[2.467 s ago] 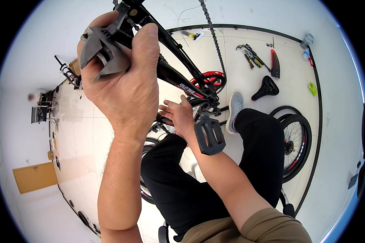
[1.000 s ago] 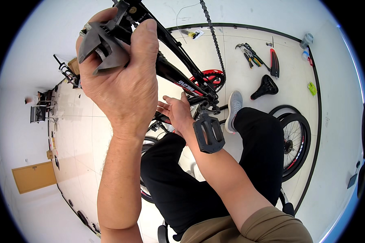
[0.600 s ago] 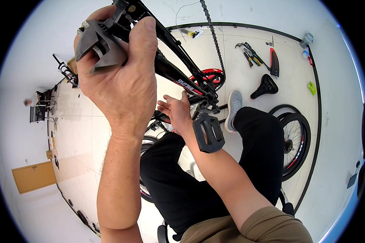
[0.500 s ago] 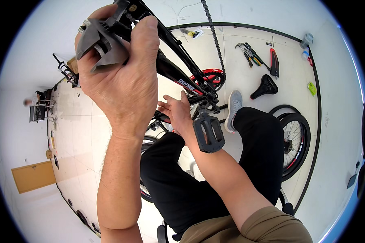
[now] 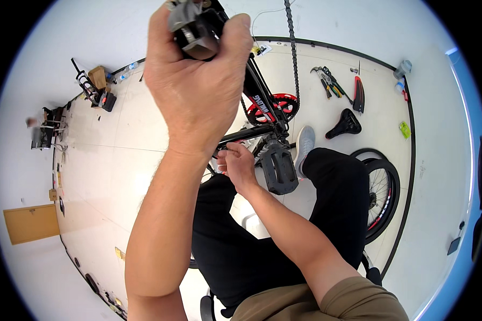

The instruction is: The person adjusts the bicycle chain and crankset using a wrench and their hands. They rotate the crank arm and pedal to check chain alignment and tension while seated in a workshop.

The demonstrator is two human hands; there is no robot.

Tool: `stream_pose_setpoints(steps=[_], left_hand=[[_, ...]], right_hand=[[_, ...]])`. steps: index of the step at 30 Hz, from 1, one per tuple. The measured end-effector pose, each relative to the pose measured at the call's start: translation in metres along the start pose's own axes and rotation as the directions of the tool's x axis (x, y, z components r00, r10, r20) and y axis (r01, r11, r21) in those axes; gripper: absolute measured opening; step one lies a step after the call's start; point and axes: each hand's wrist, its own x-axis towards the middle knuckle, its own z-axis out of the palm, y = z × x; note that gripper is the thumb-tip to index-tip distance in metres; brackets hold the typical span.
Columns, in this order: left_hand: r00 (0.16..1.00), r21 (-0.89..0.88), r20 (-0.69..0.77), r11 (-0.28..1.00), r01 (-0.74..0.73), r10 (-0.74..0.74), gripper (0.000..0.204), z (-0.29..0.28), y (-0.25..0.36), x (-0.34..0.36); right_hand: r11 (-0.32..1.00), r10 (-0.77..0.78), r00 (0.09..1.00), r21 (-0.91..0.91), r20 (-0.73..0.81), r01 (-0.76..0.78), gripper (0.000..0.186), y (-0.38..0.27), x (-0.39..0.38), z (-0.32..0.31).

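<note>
My left hand (image 5: 193,96) is high at upper centre, gripping a grey metal adjustable wrench (image 5: 198,40) at the top of the black bicycle frame (image 5: 260,91), partly hiding both. The frame slopes down to a red-and-black chainring (image 5: 281,102); a loose chain (image 5: 292,43) hangs beside it. My right hand (image 5: 235,163) is lower, fingers apart and half curled beside the lower frame tube, with nothing visibly held. A black pedal (image 5: 277,166) on its crank is right of that hand, above my forearm.
Pliers and a hammer (image 5: 329,83), a red-black mudguard (image 5: 358,93), saddle (image 5: 344,124), green packet (image 5: 404,130) and wheels (image 5: 383,208) lie rightward on the floor. At left are a fork (image 5: 91,88) and a blurred person (image 5: 35,128) by dark furniture. My legs flank the bike.
My left hand has moved up and right with the wrench and frame top, and the frame stands steeper. My right hand sits lower, and the pedal has turned and shifted slightly.
</note>
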Motion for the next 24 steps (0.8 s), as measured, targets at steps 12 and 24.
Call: stream_pose_setpoints(steps=[12, 24], left_hand=[[0.994, 0.412, -0.078, 0.905, 0.104, -0.079, 0.046, -0.008, 0.008, 0.0], [0.997, 0.443, -0.069, 0.895, 0.056, -0.028, 0.045, -0.016, 0.017, -0.007]], right_hand=[[0.851, -0.076, 0.937, -0.467, 0.342, 0.24, 0.034, 0.037, -0.084, -0.06], [0.713, -0.334, 0.561, -0.186, 0.758, 0.676, 0.027, -0.226, -0.204, -0.013]])
